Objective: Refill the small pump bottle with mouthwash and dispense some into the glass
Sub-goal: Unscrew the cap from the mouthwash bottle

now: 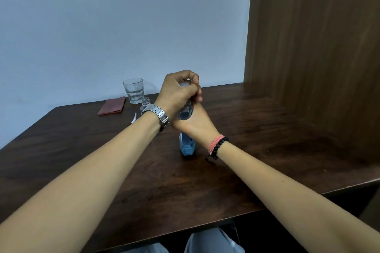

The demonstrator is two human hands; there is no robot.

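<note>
Mouthwash bottle (186, 146): stood upright near the middle of the table (267, 129), blue liquid low in its body.
Left hand (178, 90): reached in over the bottle's top, fingers curled round the cap (184, 84).
Right hand (195, 121): wrapped round the bottle's upper body, wrist bent inward.
Small pump bottle (145, 103): clear, open-necked, toward the far edge, just beside the glass (134, 90).
Cloth (112, 105): folded, left of the glass.

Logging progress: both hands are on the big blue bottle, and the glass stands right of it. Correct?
Not quite. The head view shows the glass standing left of the blue bottle, farther back. Both the left hand and right hand do hold the bottle.
</note>
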